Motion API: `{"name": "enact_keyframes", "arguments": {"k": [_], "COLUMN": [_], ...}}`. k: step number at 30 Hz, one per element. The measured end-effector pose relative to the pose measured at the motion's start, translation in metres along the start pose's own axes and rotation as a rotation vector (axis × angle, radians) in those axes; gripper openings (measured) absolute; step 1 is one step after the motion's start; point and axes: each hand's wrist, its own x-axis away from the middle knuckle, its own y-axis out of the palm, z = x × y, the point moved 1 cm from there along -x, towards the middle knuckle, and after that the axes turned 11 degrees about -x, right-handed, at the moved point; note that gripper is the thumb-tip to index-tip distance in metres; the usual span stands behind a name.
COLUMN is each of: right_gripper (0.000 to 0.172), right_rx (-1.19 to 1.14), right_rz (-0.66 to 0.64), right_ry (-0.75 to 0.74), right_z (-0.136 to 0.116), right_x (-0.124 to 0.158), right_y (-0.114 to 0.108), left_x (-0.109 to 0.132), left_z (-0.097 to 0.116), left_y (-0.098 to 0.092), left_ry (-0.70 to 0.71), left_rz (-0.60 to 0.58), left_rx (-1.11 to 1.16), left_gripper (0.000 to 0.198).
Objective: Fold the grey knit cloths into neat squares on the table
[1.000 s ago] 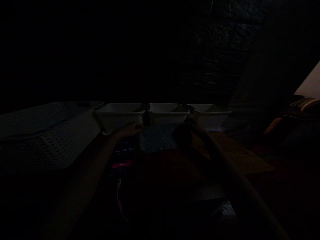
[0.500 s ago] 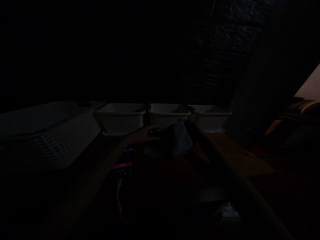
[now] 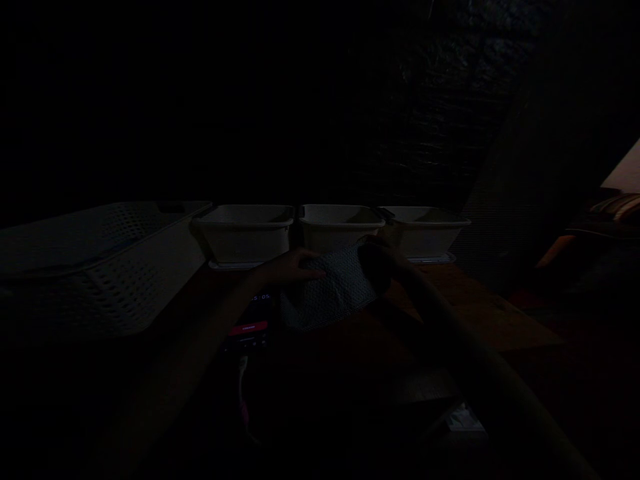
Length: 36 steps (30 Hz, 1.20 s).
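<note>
The scene is very dark. A grey textured cloth-like piece [image 3: 335,290] hangs between my two hands over the wooden table [image 3: 460,307]. My left hand [image 3: 290,267] grips its upper left edge, thumb and fingers on it. At its upper right corner, my right hand [image 3: 383,257] is closed on the piece, with the fingers mostly in shadow. Beyond the hands stand three pale bins in a row: a left bin [image 3: 245,243], a middle bin [image 3: 340,230] and a right bin [image 3: 430,240]. What they hold cannot be made out.
A large pale perforated basket [image 3: 125,287] stands at the left. A lit phone [image 3: 250,327] lies beside my left forearm, with a pale cable [image 3: 242,380] running from it. Something whitish [image 3: 464,419] shows low at the right, near my right forearm.
The grey piece, bunched and folded before, is now spread flatter and wider between my hands. Its lower left part has come down and to the left. Both hands keep hold of it.
</note>
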Motion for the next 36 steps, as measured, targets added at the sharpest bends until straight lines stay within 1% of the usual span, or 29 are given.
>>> {"name": "enact_keyframes", "arguments": {"k": [2, 3, 5, 7, 9, 10, 12, 14, 17, 22, 28, 32, 36], "right_gripper": [0.020, 0.023, 0.028, 0.024, 0.019, 0.018, 0.021, 0.027, 0.033, 0.028, 0.026, 0.023, 0.019], "right_rx": [-0.005, 0.027, 0.125, 0.188, 0.159, 0.156, 0.201, 0.283, 0.358, 0.360, 0.349, 0.327, 0.288], "right_rz": [-0.043, -0.047, -0.020, -0.004, -0.081, -0.119, -0.189, -0.203, -0.182, -0.180, -0.186, -0.182, -0.181], "right_ry": [-0.027, -0.081, -0.250, -0.419, -0.531, -0.572, -0.608, -0.612, -0.558, -0.492, -0.490, -0.472, -0.473], "right_z": [0.009, 0.010, 0.007, -0.007, -0.026, -0.036, -0.051, -0.056, -0.052, -0.045, -0.047, -0.048, -0.049], "right_x": [0.000, 0.000, 0.002, 0.007, 0.015, 0.019, 0.025, 0.028, 0.027, 0.025, 0.026, 0.027, 0.028], "right_y": [0.001, 0.003, 0.009, 0.019, 0.033, 0.040, 0.052, 0.058, 0.058, 0.054, 0.057, 0.058, 0.059], "left_x": [-0.003, -0.004, -0.006, -0.007, -0.008, -0.008, -0.008, -0.008, -0.008, -0.006, -0.004, -0.004, -0.006], "left_z": [-0.007, -0.010, -0.016, -0.020, -0.022, -0.022, -0.023, -0.023, -0.020, -0.016, -0.014, -0.013, -0.016], "left_y": [0.000, 0.001, 0.001, 0.002, 0.002, 0.002, 0.001, 0.000, 0.000, 0.000, 0.000, 0.001, 0.001], "left_ry": [-0.007, -0.016, -0.031, -0.030, -0.032, -0.031, -0.031, -0.022, -0.009, -0.021, -0.039, -0.045, -0.013], "left_rz": [0.030, 0.047, 0.081, 0.100, 0.113, 0.119, 0.140, 0.148, 0.132, 0.118, 0.110, 0.098, 0.095], "left_rx": [-0.032, -0.049, -0.069, -0.070, -0.078, -0.087, -0.105, -0.114, -0.116, -0.109, -0.062, -0.083, -0.121], "left_gripper": [0.045, 0.045, 0.045, 0.045, 0.044, 0.043, 0.043, 0.042, 0.041, 0.041, 0.040, 0.038, 0.035]}}
